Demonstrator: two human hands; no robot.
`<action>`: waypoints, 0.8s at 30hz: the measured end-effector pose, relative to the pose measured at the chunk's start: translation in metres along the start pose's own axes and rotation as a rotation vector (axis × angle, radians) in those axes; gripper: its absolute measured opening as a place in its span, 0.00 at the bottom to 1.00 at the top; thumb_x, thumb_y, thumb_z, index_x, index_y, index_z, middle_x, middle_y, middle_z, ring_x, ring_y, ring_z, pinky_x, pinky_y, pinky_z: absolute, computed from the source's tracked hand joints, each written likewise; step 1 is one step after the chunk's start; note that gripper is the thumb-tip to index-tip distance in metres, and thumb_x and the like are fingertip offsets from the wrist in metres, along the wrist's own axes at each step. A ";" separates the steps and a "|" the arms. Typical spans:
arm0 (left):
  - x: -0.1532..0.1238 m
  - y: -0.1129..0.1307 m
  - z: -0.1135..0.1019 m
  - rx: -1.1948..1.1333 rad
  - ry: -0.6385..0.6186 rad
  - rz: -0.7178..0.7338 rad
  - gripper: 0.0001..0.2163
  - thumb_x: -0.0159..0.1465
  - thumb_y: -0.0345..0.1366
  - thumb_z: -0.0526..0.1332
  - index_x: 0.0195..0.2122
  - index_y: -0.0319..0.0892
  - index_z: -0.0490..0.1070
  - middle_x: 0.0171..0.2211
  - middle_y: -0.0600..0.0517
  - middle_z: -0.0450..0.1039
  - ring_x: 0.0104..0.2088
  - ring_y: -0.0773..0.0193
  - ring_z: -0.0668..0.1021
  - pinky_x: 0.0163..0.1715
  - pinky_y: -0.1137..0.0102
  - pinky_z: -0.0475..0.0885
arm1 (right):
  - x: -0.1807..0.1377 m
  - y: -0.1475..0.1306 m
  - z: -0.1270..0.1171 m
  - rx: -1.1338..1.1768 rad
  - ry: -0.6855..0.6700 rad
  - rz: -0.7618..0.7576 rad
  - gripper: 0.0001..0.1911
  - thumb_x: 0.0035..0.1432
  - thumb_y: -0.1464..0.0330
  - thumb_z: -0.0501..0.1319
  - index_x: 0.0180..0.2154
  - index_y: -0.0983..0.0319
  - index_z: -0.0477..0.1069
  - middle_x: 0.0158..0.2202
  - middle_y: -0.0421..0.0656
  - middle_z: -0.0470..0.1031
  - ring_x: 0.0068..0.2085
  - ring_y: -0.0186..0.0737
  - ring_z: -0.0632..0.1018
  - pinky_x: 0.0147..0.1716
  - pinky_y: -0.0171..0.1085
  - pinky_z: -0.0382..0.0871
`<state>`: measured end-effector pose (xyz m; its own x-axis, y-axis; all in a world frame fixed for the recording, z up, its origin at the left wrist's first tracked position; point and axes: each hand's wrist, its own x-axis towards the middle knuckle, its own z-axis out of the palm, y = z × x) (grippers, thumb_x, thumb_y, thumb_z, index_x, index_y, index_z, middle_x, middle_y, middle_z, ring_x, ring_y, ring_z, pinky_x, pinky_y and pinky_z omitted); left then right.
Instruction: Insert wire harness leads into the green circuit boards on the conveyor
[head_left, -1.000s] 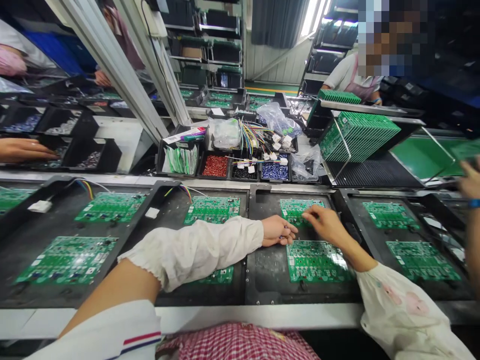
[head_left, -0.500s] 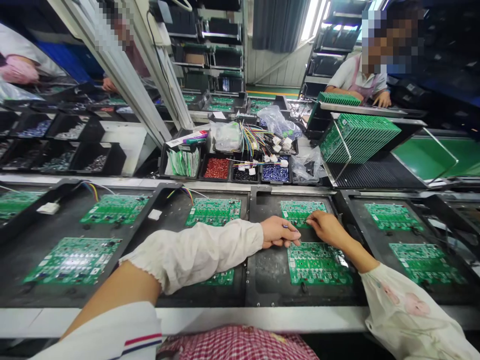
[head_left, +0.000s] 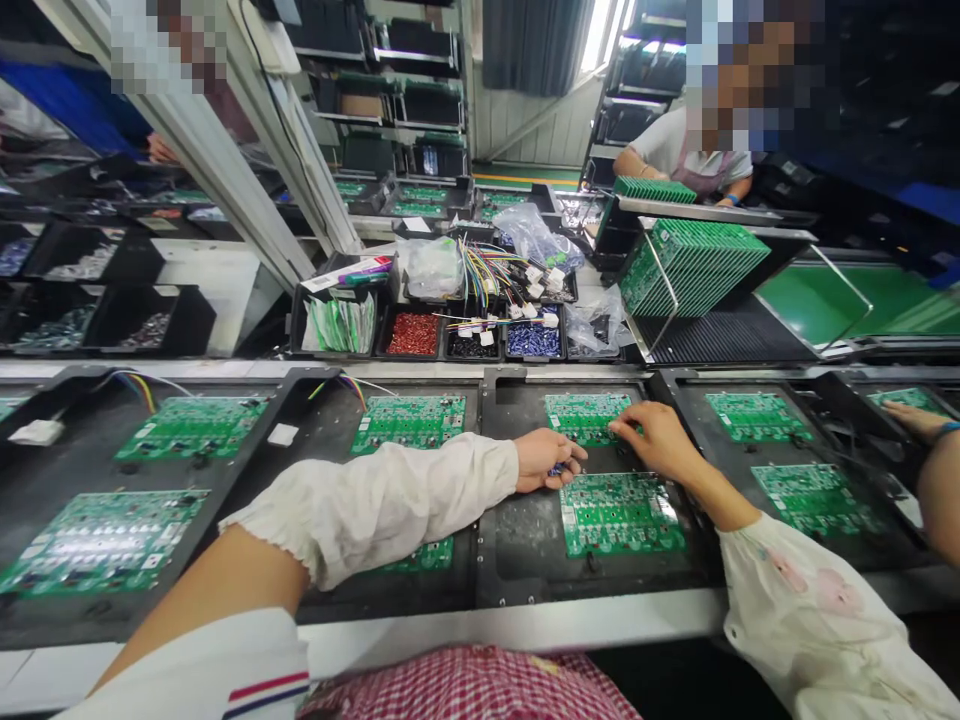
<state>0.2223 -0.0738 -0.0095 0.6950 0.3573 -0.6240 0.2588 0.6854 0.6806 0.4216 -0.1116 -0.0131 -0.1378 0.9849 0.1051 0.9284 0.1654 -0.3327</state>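
My left hand (head_left: 550, 460) is half curled, palm turned partly up, with small blue components (head_left: 556, 469) in its fingers. It hovers beside the near green circuit board (head_left: 622, 530), at its upper left corner. My right hand (head_left: 654, 437) has thumb and forefinger pinched at the right edge of the far circuit board (head_left: 585, 415); whatever lies between those fingertips is too small to make out. Both boards lie in a black tray (head_left: 517, 560).
Neighbouring trays hold more boards (head_left: 409, 422). Behind stand bins of red components (head_left: 414, 333) and blue components (head_left: 533, 341), bundled wires (head_left: 487, 270) and a rack of green boards (head_left: 694, 265). Another person's hand (head_left: 919, 418) reaches in at the far right.
The view has shifted slightly. My left fingers have loosened, showing the blue components more. My right hand stays at the far board's edge. Another person's arm has entered from the right.
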 end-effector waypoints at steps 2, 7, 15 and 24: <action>-0.001 0.000 -0.001 0.012 -0.001 -0.027 0.08 0.63 0.26 0.44 0.33 0.35 0.61 0.19 0.55 0.61 0.13 0.77 0.61 0.11 0.80 0.47 | -0.001 0.022 0.004 -0.130 -0.022 0.029 0.10 0.55 0.65 0.54 0.28 0.62 0.70 0.30 0.45 0.75 0.34 0.42 0.73 0.38 0.40 0.61; -0.005 -0.001 -0.002 0.038 -0.037 -0.036 0.07 0.63 0.28 0.43 0.30 0.37 0.57 0.17 0.51 0.66 0.12 0.74 0.62 0.10 0.79 0.45 | -0.004 0.042 0.011 -0.164 -0.076 0.030 0.09 0.55 0.68 0.52 0.32 0.61 0.71 0.34 0.44 0.76 0.37 0.42 0.73 0.40 0.40 0.59; -0.012 -0.005 -0.007 0.035 -0.102 0.096 0.09 0.53 0.34 0.62 0.26 0.31 0.67 0.12 0.58 0.59 0.12 0.79 0.58 0.10 0.80 0.43 | -0.006 0.031 0.011 -0.177 -0.023 0.018 0.08 0.52 0.71 0.53 0.31 0.60 0.71 0.33 0.42 0.76 0.38 0.41 0.72 0.44 0.43 0.55; -0.012 -0.009 -0.005 -0.079 -0.038 0.104 0.06 0.54 0.30 0.60 0.26 0.30 0.67 0.20 0.51 0.66 0.16 0.76 0.66 0.11 0.79 0.45 | -0.016 -0.004 -0.008 0.024 0.024 0.016 0.09 0.53 0.67 0.55 0.34 0.58 0.73 0.35 0.44 0.75 0.40 0.43 0.72 0.43 0.47 0.59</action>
<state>0.2081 -0.0813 -0.0099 0.7408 0.4052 -0.5358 0.1316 0.6946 0.7073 0.4230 -0.1283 -0.0057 -0.1141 0.9860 0.1219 0.9218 0.1509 -0.3571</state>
